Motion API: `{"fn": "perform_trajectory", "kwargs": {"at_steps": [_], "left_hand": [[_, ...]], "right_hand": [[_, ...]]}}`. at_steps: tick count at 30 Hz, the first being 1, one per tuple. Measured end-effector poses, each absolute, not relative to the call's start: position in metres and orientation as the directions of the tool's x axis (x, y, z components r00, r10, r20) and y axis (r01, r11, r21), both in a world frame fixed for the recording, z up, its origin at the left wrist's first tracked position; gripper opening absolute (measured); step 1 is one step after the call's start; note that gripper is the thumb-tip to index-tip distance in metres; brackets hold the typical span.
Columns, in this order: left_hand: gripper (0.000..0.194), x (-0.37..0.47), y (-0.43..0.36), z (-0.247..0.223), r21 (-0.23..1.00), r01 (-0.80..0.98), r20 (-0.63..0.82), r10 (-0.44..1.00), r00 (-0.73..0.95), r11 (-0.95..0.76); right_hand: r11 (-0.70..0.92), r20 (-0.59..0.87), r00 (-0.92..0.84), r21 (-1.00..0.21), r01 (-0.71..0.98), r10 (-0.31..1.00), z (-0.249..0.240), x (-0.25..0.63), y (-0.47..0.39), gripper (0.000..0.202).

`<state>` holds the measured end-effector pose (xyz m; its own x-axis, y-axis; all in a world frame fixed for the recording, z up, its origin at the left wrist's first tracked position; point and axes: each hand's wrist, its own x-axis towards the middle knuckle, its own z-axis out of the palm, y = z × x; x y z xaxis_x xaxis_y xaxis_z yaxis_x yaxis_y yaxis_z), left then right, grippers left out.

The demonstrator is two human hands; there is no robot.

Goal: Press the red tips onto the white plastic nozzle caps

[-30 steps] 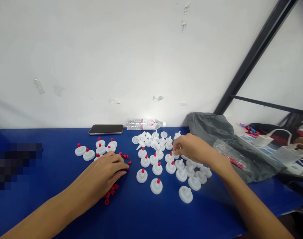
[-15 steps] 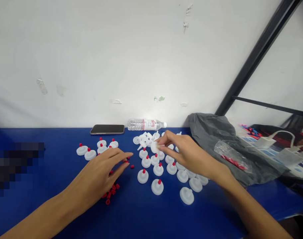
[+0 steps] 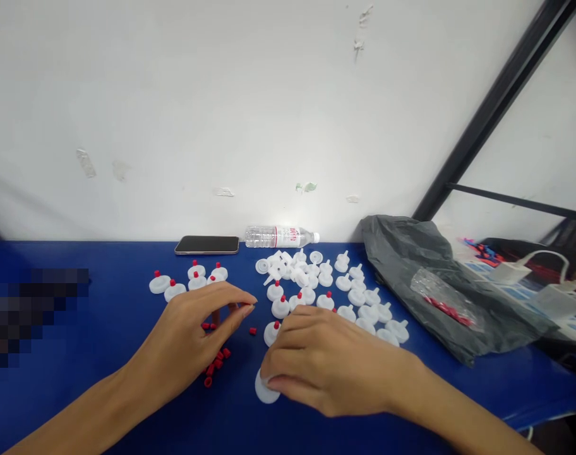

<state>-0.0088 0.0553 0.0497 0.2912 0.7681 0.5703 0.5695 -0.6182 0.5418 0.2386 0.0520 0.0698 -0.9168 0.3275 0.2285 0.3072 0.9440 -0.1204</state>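
Note:
My right hand is closed on a white disc at the front of the blue table, its fingers covering the disc's top. My left hand is raised over small red caps, thumb and forefinger pinched; whatever is between the tips is too small to make out. One loose red cap lies between the hands. White discs with red caps on their stems stand behind my left hand, and others stand behind my right hand. Several uncapped white discs spread to the right.
A phone and a clear bottle lie along the wall. To the right, a grey plastic sheet carries a clear bag of red pieces. White holders and a dark metal frame are farther right.
My right hand has come from the white pile toward the front of the table and now holds a disc there. My left hand has stayed nearly in place, its fingertips closer together.

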Motion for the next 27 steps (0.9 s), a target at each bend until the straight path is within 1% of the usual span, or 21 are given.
{"fn": "perform_trajectory", "kwargs": {"at_steps": [2,3,5,6,9,12,14,17,20,23,27], "left_hand": [[0.017,-0.009,0.055,0.049,0.548,0.567,0.565,0.772,0.292,-0.615],[0.017,-0.009,0.055,0.048,0.552,0.565,0.566,0.773,0.287,-0.613],[0.017,-0.011,0.055,0.046,0.561,0.568,0.562,0.781,0.273,-0.602],[0.017,-0.012,0.055,0.045,0.566,0.573,0.557,0.787,0.265,-0.593],[0.022,-0.012,0.055,0.046,0.599,0.587,0.524,0.821,0.229,-0.546],[0.026,-0.011,0.054,0.052,0.695,0.551,0.435,0.88,0.19,-0.462],[0.026,-0.01,0.054,0.057,0.765,0.49,0.382,0.907,0.177,-0.418],[0.023,-0.011,0.055,0.061,0.828,0.415,0.332,0.926,0.18,-0.377],[0.021,-0.013,0.056,0.06,0.864,0.376,0.268,0.938,0.22,-0.335],[0.022,-0.012,0.054,0.059,0.876,0.358,0.238,0.936,0.259,-0.322],[0.022,-0.011,0.052,0.057,0.885,0.347,0.22,0.936,0.274,-0.31]], "right_hand": [[0.949,0.215,-0.925,-0.021,0.316,0.313,0.064,0.234,0.049,0.022],[0.947,0.217,-0.925,0.004,0.32,0.311,0.061,0.233,0.049,0.031],[0.945,0.221,-0.924,0.024,0.325,0.312,0.056,0.231,0.049,0.045],[0.946,0.217,-0.925,0.025,0.324,0.311,0.054,0.231,0.05,0.047],[0.951,0.183,-0.936,0.015,0.309,0.301,0.053,0.231,0.051,0.035],[0.953,0.182,-0.936,-0.03,0.301,0.302,0.056,0.231,0.05,0.028],[0.944,0.225,-0.917,-0.076,0.32,0.329,0.059,0.231,0.049,0.027],[0.912,0.339,-0.847,-0.164,0.376,0.41,0.064,0.232,0.049,0.025],[0.867,0.429,-0.753,-0.228,0.443,0.498,0.065,0.233,0.052,0.024],[0.823,0.46,-0.685,-0.261,0.504,0.565,0.063,0.234,0.054,0.025],[0.828,0.465,-0.689,-0.245,0.504,0.556,0.061,0.234,0.056,0.025]]}}
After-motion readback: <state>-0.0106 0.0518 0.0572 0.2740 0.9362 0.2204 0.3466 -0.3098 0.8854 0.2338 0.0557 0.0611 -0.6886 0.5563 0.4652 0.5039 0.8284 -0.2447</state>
